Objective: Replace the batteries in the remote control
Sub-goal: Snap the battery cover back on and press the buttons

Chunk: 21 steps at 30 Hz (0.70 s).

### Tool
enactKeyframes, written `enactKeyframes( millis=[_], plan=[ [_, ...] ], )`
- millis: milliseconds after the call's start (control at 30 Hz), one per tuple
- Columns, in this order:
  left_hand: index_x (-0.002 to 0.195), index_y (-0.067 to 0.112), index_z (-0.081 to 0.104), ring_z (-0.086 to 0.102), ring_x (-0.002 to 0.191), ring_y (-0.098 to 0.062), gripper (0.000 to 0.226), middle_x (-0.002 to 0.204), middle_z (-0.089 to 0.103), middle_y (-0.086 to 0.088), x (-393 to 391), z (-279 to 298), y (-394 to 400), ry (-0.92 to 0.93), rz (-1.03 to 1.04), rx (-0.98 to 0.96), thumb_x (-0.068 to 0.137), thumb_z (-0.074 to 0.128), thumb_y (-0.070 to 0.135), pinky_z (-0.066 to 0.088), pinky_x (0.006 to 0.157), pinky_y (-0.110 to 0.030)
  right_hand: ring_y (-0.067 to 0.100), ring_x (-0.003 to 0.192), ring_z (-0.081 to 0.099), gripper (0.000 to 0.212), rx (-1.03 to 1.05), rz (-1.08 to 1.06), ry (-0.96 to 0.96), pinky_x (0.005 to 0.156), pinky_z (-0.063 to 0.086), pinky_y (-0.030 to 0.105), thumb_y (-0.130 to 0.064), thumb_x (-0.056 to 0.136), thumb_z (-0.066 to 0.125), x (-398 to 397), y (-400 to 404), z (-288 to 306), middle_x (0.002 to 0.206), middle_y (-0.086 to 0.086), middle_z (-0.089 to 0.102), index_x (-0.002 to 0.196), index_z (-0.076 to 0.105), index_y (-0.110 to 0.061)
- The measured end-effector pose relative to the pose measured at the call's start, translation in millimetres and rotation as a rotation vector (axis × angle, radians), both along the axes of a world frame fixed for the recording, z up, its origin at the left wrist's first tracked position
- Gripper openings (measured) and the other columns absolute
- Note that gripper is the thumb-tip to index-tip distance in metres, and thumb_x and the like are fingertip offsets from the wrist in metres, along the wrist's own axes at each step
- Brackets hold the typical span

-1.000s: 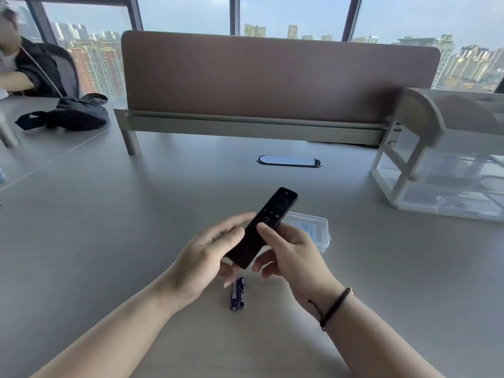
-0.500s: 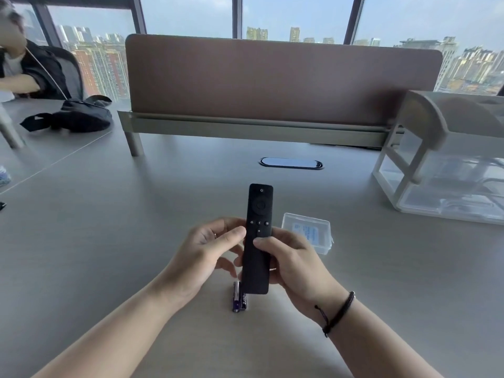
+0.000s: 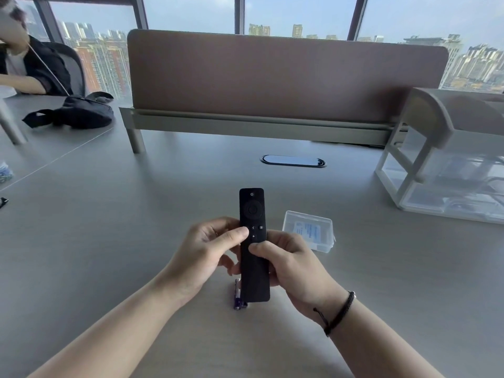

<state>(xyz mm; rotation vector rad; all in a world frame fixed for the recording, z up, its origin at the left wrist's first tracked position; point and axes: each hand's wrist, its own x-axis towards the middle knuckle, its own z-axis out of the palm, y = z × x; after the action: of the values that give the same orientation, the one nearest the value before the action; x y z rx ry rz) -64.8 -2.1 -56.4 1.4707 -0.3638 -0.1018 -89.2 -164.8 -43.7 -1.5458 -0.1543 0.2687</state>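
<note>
The wide grey matte desk top (image 3: pixel 114 241) lies under both hands. Far beyond them, across the desk's back edge, stands the long brown fabric divider panel (image 3: pixel 286 75) on its pale metal rail. Beyond and to the right of the right hand sits a white-framed clear plastic storage rack (image 3: pixel 425 170); what lies inside it is too blurred to name. Far off to the left of the left hand a black fabric pouch (image 3: pixel 79 113) rests on the neighbouring desk, beside another person's dark sleeve (image 3: pixel 49 66). Straight ahead of the hands, an oval black cable port (image 3: pixel 293 161) is set into the desk.

The slim black rectangular remote control (image 3: pixel 254 257) is held between the two hands, buttons up, its long axis pointing straight away from the person. The left hand (image 3: pixel 207 252) pinches its left edge with thumb on the button face; the right hand (image 3: pixel 294 266) wraps its lower body, thumb across the front. A second ago the remote was angled to the right; it now stands straight, and the hands have closed in on it.

Just beyond the right hand lies a small clear lidded plastic box (image 3: pixel 309 233) showing a blue-printed label inside. Under the remote's near end, partly hidden by it, lie two purple slim batteries (image 3: pixel 237 297) on the desk.
</note>
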Motion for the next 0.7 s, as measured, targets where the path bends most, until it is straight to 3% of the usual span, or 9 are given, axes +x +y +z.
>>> enactKeyframes(
  millis=[67, 200, 367, 533, 700],
  plan=[
    [0.083, 0.008, 0.074, 0.055, 0.059, -0.028, 0.021, 0.072, 0.065, -0.016, -0.1, 0.2, 0.1, 0.003, 0.001, -0.001, 0.087, 0.058, 0.021, 0.043, 0.046, -0.03, 0.046, 0.086, 0.072, 0.025, -0.003, 0.004, -0.005, 0.079, 0.053, 0.067, -0.019, 0.085, 0.054, -0.7, 0.4, 0.3, 0.09, 0.03, 0.075, 0.093, 0.071, -0.002],
    [0.086, 0.001, 0.072, 0.056, 0.061, -0.025, 0.024, 0.076, 0.064, -0.018, 0.9, -0.2, 1.9, 0.03, -0.005, -0.021, 0.086, 0.058, 0.021, 0.042, 0.046, -0.03, 0.028, 0.073, 0.074, 0.023, 0.019, 0.025, 0.011, 0.077, 0.055, 0.063, -0.023, 0.089, 0.054, -1.8, 1.9, 0.4, 0.088, 0.024, 0.076, 0.09, 0.074, -0.01],
    [0.084, -0.009, 0.066, 0.053, 0.053, -0.025, 0.028, 0.067, 0.058, -0.02, 1.2, -1.2, 2.0, -0.005, -0.001, 0.027, 0.085, 0.058, 0.018, 0.038, 0.045, -0.03, 0.027, 0.076, 0.073, 0.028, 0.024, 0.039, 0.023, 0.08, 0.057, 0.056, -0.024, 0.089, 0.052, -1.3, 2.4, 1.4, 0.086, 0.021, 0.076, 0.087, 0.074, -0.007],
    [0.07, 0.007, 0.068, 0.054, 0.051, -0.024, 0.018, 0.063, 0.059, -0.016, -0.8, -0.4, 0.6, -0.046, -0.003, 0.064, 0.083, 0.059, 0.016, 0.038, 0.045, -0.03, 0.028, 0.069, 0.071, 0.027, 0.024, 0.048, 0.029, 0.069, 0.059, 0.041, -0.011, 0.093, 0.049, -1.1, -0.1, 2.4, 0.081, 0.02, 0.074, 0.082, 0.072, -0.004],
    [0.073, -0.002, 0.065, 0.052, 0.049, -0.028, 0.024, 0.063, 0.057, -0.023, -0.1, -2.1, 1.1, -0.052, 0.014, 0.061, 0.086, 0.057, 0.017, 0.037, 0.045, -0.03, 0.03, 0.073, 0.071, 0.027, 0.036, 0.059, 0.034, 0.074, 0.059, 0.047, -0.018, 0.086, 0.052, -0.6, 1.2, 1.4, 0.084, 0.022, 0.075, 0.084, 0.073, -0.002]
  ],
)
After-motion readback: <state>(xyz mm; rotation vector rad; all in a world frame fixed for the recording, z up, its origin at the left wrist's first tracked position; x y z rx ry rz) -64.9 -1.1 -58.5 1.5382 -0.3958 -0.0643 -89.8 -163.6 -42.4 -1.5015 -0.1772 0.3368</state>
